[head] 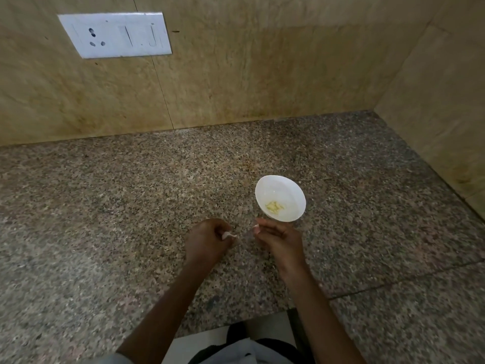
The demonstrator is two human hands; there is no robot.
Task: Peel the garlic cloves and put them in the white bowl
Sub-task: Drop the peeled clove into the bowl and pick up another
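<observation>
- One small round white bowl (291, 189) was seen standing upright on the speckled brown-grey granite countertop (105, 206), right of centre and just beyond the right hand.
- One small heap of pale yellow garlic bits (275, 207) was noted on the bowl's bottom. The bits were too small to be counted.
- Two bare hands were held low over the countertop, near each other but apart.
- The left hand (207, 239) was curled, with one white garlic piece (228, 235) pinched at its fingertips. Whether it was clove or skin could not be told.
- The right hand (278, 237) was seen with fingers bent and one smaller white scrap (256, 227) pinched at thumb and fingertip, near the bowl's near rim.
- The two pinched white pieces were kept apart, with bare countertop showing between them.
- One white rectangular switch plate (115, 35) was mounted on the beige stone-look wall (262, 74), upper left.
- One dark seam line (393, 282) was seen crossing the countertop on the right side.
</observation>
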